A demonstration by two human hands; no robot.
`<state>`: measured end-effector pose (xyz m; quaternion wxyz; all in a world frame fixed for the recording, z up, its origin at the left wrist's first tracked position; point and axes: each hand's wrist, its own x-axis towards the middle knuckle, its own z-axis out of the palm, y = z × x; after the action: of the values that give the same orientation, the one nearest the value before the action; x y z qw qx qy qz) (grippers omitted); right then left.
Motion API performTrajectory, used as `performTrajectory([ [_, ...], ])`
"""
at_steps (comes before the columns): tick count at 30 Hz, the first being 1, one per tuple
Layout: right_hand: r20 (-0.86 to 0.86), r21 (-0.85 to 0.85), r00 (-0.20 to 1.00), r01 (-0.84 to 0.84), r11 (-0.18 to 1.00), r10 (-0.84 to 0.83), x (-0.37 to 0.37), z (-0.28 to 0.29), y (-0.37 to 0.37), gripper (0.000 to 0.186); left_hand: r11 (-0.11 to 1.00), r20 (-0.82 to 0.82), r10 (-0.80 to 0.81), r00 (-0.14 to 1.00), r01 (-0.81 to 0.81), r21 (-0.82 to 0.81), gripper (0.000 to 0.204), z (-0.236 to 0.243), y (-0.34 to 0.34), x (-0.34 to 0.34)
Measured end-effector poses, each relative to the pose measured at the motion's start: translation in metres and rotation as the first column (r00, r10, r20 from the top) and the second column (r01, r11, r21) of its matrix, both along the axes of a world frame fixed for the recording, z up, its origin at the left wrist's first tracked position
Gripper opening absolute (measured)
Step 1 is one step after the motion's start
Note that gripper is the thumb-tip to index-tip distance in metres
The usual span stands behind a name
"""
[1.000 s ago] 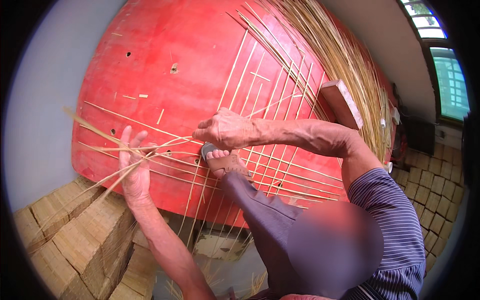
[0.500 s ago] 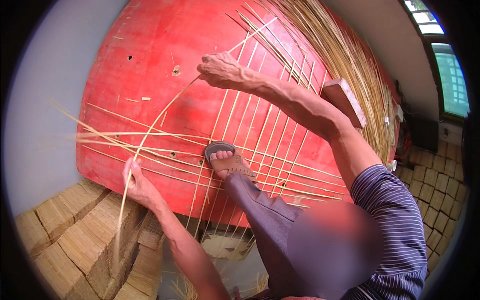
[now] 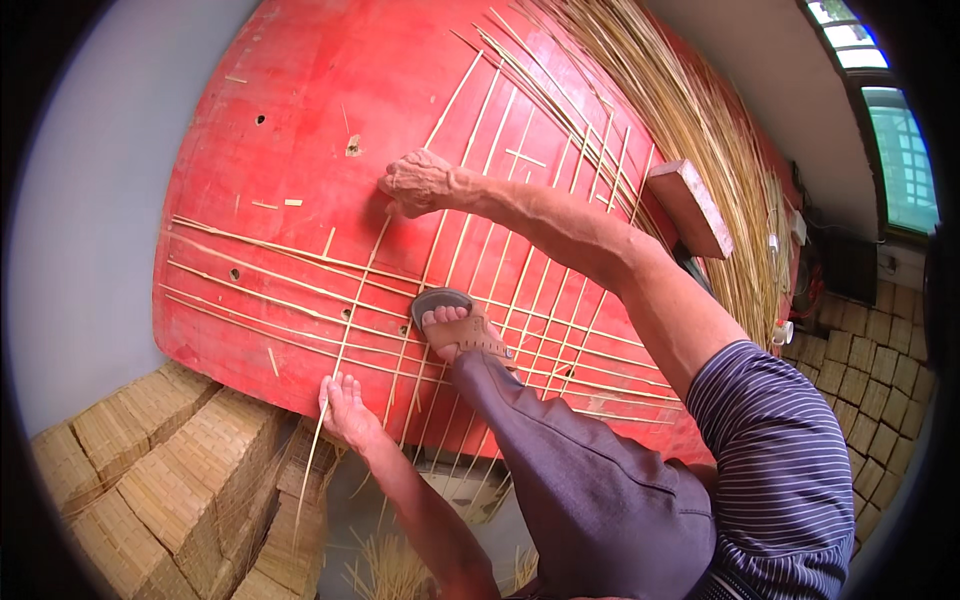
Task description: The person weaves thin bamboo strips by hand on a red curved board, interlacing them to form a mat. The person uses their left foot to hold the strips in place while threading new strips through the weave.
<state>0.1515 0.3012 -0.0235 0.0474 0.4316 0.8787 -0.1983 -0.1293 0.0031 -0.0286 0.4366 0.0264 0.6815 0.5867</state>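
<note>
A long, thin bamboo strip (image 3: 357, 300) runs straight between my two hands, lying across the several strips at the left of the lattice. My right hand (image 3: 418, 182) is closed in a fist around it, farther up the red board. At the board's near edge my left hand (image 3: 348, 408) has the strip between thumb and fingers, fingertips pointing away; its tail hangs below the edge. Crossed bamboo strips (image 3: 520, 300) form an open lattice beside the hands. My sandalled foot (image 3: 462, 328) presses on it.
The red board (image 3: 300, 90) has small holes and loose strip scraps. A brick-like block (image 3: 690, 207) sits by a heap of long bamboo strips (image 3: 690, 110) at the right. Stacked woven bamboo pieces (image 3: 190, 470) stand at the lower left; others line the far right.
The held strip has gone from bowed to straight, crossing the lattice. My right hand has come slightly nearer; my left hand has moved right and nearer. The raised strip ends at the left now lie flat.
</note>
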Motion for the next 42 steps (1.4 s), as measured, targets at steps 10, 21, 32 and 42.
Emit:
performTrajectory([
  [10, -0.097, -0.052, 0.995, -0.029, 0.998, 0.024, 0.014, 0.005, 0.006, 0.042, 0.992, 0.13, 0.024, 0.991, -0.008, -0.123, 0.037, -0.018, -0.002, -0.001],
  [21, -0.041, 0.028, 0.999, 0.012, 1.0, -0.011, 0.005, -0.004, 0.004, 0.035, 0.98, 0.209, 0.064, 0.976, -0.023, -0.196, 0.04, -0.028, -0.002, -0.01],
  [32, -0.387, 0.032, 0.922, 0.012, 0.999, 0.001, -0.03, -0.018, -0.061, 0.008, 0.975, 0.161, 0.082, 0.984, -0.046, -0.217, 0.037, -0.022, 0.0, -0.002],
  [42, -0.416, 0.031, 0.909, -0.026, 0.999, 0.036, -0.026, -0.025, -0.075, 0.008, 0.965, 0.177, 0.101, 0.979, -0.054, -0.255, 0.031, -0.015, -0.01, 0.013],
])
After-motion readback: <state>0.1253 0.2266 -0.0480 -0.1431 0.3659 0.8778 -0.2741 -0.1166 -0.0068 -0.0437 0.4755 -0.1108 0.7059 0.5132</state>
